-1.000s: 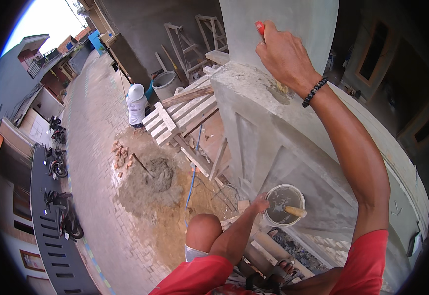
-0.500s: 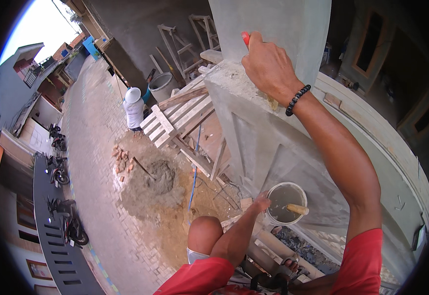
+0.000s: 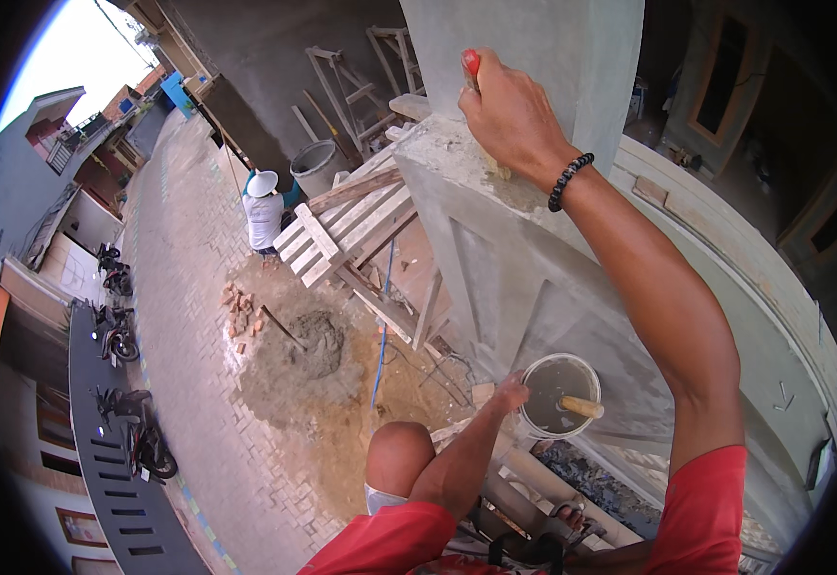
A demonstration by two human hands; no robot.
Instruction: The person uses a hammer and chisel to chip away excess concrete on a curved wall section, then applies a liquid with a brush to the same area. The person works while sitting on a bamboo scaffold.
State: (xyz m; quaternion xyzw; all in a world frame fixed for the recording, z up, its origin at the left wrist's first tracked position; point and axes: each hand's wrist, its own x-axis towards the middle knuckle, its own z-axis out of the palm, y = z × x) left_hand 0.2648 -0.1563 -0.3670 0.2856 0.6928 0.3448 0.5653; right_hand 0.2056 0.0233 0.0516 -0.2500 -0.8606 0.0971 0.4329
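Bucket (image 3: 560, 436) and brush (image 3: 472, 63) come one apiece. The bucket, white-rimmed and holding grey liquid, hangs or rests beside the grey wall (image 3: 581, 331); a single pale wooden handle (image 3: 581, 407) leans inside it. The brush is mostly covered by the fist, so "brush" is only a fair reading of its red handle end and the yellowish bristles (image 3: 498, 171) below.

Two bare hands are busy. The right hand (image 3: 512, 115) is wrapped around the brush, back of the hand up, above the wall's ledge (image 3: 447, 144) and in front of the pillar (image 3: 534, 29). Its arm rises from lower right, elbow bent, forearm slanting up and left — one black beaded bracelet (image 3: 569, 180) at the wrist. The left hand (image 3: 511, 393) grips the bucket's left rim, its forearm reaching forward beside the bent knee (image 3: 400, 452).

Beyond: one co-worker (image 3: 265, 218) in a pale hat, one grey tub (image 3: 325, 178), one mortar heap (image 3: 320, 345), three motorbikes (image 3: 140, 428).
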